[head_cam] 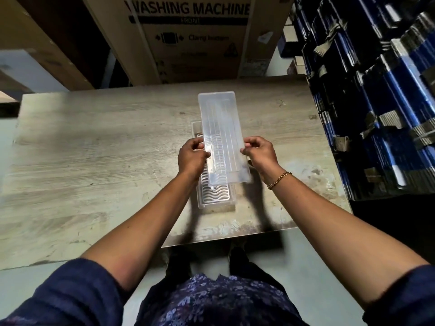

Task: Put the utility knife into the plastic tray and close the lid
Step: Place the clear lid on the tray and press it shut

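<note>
We pinch the lid (221,137) with both hands, left (191,158), right (259,154), above the tray (215,201); knife unclear, closing left.

hands (226,156) gripping lid (222,137), above tray (215,198)

Translucent, smooth plastic lid (221,135) and ribbed clear plastic tray (215,196) above a worn, matt wood-grain table (94,149).
</note>
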